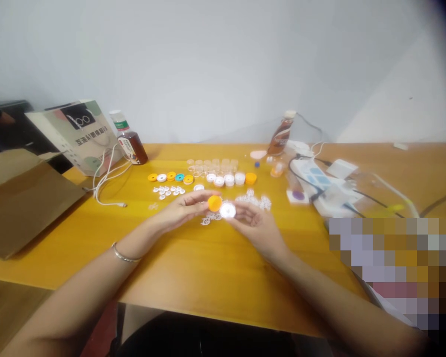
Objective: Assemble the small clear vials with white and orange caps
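Observation:
My left hand [182,210] pinches a small orange round cap [214,203] just above the yellow wooden table [208,267]. My right hand [254,225] holds a white round cap [228,210] right beside the orange one; the two caps almost touch. Under and between my hands lie small white gear-like pieces [208,219], and more white pieces [258,200] lie just beyond my right hand. A silver bangle [124,255] sits on my left wrist.
Behind my hands lie rows of coloured round caps [171,177], white caps [225,179] and clear small cups [210,165]. A paper bag [76,134], two bottles [132,141] [281,134], a white cable [106,186] and a power strip [319,181] stand further back. Cardboard [18,198] lies at left.

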Demonstrator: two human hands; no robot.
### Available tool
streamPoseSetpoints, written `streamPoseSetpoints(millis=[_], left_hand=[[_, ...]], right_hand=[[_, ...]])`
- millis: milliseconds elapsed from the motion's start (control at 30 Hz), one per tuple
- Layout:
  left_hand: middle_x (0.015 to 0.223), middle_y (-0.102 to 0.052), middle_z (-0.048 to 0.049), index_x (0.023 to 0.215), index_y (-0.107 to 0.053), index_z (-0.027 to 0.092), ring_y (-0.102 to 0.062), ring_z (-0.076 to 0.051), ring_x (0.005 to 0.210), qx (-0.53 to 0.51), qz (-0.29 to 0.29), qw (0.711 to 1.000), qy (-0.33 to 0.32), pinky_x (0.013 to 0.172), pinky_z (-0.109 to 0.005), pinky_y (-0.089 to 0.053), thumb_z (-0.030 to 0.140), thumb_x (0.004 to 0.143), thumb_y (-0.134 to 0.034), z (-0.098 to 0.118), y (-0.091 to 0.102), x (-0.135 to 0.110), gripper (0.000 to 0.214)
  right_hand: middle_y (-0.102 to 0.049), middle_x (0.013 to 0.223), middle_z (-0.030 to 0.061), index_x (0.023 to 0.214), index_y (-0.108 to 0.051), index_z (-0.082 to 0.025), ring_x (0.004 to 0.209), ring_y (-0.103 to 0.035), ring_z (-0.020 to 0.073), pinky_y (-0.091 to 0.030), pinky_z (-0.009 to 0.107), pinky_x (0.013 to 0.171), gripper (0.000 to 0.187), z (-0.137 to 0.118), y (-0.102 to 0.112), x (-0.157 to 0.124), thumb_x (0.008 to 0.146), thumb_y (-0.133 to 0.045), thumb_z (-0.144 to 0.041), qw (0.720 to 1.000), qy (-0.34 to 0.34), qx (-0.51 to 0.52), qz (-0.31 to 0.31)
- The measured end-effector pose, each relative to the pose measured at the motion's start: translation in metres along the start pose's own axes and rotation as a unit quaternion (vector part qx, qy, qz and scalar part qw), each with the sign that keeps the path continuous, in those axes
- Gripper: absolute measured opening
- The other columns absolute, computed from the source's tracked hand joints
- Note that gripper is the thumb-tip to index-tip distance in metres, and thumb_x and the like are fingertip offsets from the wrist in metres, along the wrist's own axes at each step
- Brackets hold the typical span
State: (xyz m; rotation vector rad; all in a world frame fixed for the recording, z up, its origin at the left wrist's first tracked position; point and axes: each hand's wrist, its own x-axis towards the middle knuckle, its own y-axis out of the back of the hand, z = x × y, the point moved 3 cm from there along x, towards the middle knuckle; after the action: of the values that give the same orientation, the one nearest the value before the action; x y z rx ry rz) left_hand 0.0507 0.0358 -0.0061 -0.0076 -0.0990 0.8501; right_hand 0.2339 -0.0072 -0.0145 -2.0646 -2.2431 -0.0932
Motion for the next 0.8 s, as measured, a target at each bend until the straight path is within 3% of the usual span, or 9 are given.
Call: streamPoseSetpoints(millis=[367, 433, 567, 633, 700, 800], left_hand=[[0.115, -0.057, -0.0093, 0.117, -0.052, 0.02, -0.056, -0.018, 0.098, 0.164, -0.003, 0.985, -0.052, 0.086, -0.034, -0.045, 0.022, 0.085, -0.052, 0.006, -0.01, -0.001, 0.032], [0.116, -0.056, -0.0097, 0.117, -0.052, 0.02, -0.055, -0.018, 0.101, 0.233, 0.005, 0.969, -0.078, 0.088, -0.036, -0.045, 0.021, 0.086, -0.05, 0.007, -0.014, -0.002, 0.031], [0.116, -0.054, -0.0094, 0.12, -0.051, 0.023, -0.049, -0.019, 0.11, 0.409, 0.003, 0.896, -0.173, 0.095, -0.04, -0.041, 0.016, 0.087, -0.045, 0.01, -0.025, -0.006, 0.034], [0.118, -0.052, -0.01, 0.123, -0.048, 0.023, -0.047, -0.019, 0.112, 0.449, 0.0, 0.87, -0.203, 0.095, -0.041, -0.042, 0.014, 0.088, -0.042, 0.01, -0.029, -0.007, 0.037], [0.12, -0.051, -0.0102, 0.124, -0.047, 0.022, -0.047, -0.019, 0.113, 0.459, 0.008, 0.863, -0.211, 0.096, -0.041, -0.042, 0.013, 0.088, -0.042, 0.009, -0.029, -0.007, 0.038], [0.119, -0.052, -0.0099, 0.123, -0.048, 0.022, -0.049, -0.019, 0.112, 0.436, 0.028, 0.878, -0.194, 0.096, -0.04, -0.042, 0.013, 0.088, -0.043, 0.004, -0.024, -0.007, 0.037]], right_hand=[[-0.07, 0.087, 0.0055, 0.092, -0.062, -0.017, 0.082, -0.067, 0.0176, -0.053, 0.036, 0.083, 0.03, 0.0, 0.0, 0.0, 0.064, -0.07, -0.023, 0.999, -0.013, -0.029, 0.004], [-0.07, 0.086, 0.0053, 0.092, -0.062, -0.017, 0.082, -0.067, 0.0173, -0.053, 0.036, 0.083, 0.029, 0.001, 0.0, 0.001, 0.064, -0.07, -0.024, 0.999, -0.014, -0.029, -0.002], [-0.07, 0.085, 0.0045, 0.093, -0.063, -0.018, 0.081, -0.067, 0.0168, -0.053, 0.036, 0.084, 0.027, 0.004, 0.001, 0.001, 0.068, -0.068, -0.026, 0.999, -0.006, -0.035, -0.032], [-0.07, 0.084, 0.0044, 0.092, -0.063, -0.019, 0.08, -0.067, 0.0168, -0.053, 0.036, 0.083, 0.026, 0.005, 0.001, 0.001, 0.068, -0.068, -0.026, 0.999, -0.004, -0.038, -0.038], [-0.07, 0.085, 0.0047, 0.092, -0.063, -0.018, 0.08, -0.067, 0.0169, -0.053, 0.036, 0.083, 0.026, 0.006, 0.001, 0.002, 0.068, -0.068, -0.027, 0.999, -0.006, -0.037, -0.039], [-0.07, 0.085, 0.005, 0.091, -0.062, -0.018, 0.08, -0.067, 0.0171, -0.052, 0.036, 0.084, 0.027, 0.005, 0.0, 0.002, 0.066, -0.069, -0.025, 0.999, -0.014, -0.031, -0.036]])
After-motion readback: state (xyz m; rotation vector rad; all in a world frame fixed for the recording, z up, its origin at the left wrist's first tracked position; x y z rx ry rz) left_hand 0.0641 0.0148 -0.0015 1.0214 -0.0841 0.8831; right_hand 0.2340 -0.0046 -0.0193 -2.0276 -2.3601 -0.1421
